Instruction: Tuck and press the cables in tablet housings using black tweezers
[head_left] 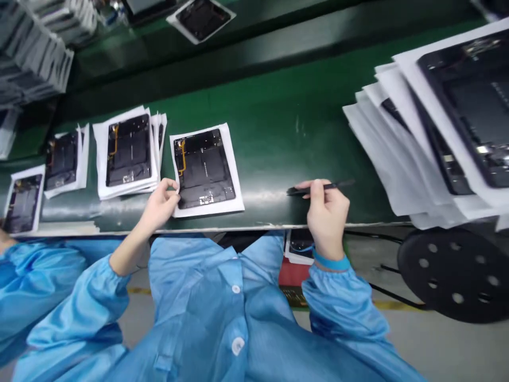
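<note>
In front of me on the green bench lies an opened tablet housing (207, 170), its dark inside facing up, with an orange flex cable (182, 158) along its left side. A white foam sheet (236, 183) is under it. At the lower left edge, my left hand (161, 204) pinches the sheet's border beside the housing. My right hand (328, 212) is closed around slim black tweezers (294, 191), held just above the bench to the right, their tip pointing left and apart from the housing. A blue band circles my right wrist.
More housings on white sheets are stacked at left (129, 151) and, in a tall fanned pile, at right (473, 116). A single housing (202, 20) lies beyond the bench's raised strip. A co-worker's sleeve (35, 281) is at far left. A round black stool (457, 273) stands below right.
</note>
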Action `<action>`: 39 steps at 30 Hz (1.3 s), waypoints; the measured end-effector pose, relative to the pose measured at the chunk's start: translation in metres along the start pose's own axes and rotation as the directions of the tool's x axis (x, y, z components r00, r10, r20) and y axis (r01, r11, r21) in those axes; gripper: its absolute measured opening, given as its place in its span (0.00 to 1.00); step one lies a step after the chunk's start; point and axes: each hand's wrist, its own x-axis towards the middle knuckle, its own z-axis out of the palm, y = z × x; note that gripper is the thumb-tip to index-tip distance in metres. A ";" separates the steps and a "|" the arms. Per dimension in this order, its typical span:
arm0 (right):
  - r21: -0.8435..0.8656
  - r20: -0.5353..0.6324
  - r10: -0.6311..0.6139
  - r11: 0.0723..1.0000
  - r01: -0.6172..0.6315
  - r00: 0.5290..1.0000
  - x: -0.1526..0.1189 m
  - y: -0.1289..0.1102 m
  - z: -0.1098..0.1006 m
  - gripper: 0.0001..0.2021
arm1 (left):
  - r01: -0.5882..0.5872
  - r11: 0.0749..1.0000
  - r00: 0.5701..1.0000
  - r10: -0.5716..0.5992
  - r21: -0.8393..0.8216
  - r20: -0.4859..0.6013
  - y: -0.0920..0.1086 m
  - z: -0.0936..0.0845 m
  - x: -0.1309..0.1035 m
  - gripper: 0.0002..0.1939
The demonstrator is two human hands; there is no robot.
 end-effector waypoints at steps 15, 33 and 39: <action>0.009 0.536 -0.022 1.000 0.021 0.844 0.019 -0.052 0.093 0.26 | -0.283 0.776 0.877 0.447 0.564 -0.174 -0.038 0.026 -0.014 0.30; -0.063 0.521 -0.081 0.989 0.133 0.849 -0.009 -0.072 0.096 0.28 | -0.441 0.778 0.849 0.523 0.448 -0.071 -0.033 0.031 -0.031 0.23; -0.117 0.584 -0.144 0.959 0.258 0.799 -0.010 -0.068 0.099 0.27 | -0.654 0.638 0.724 0.683 0.408 0.093 -0.031 0.054 -0.043 0.14</action>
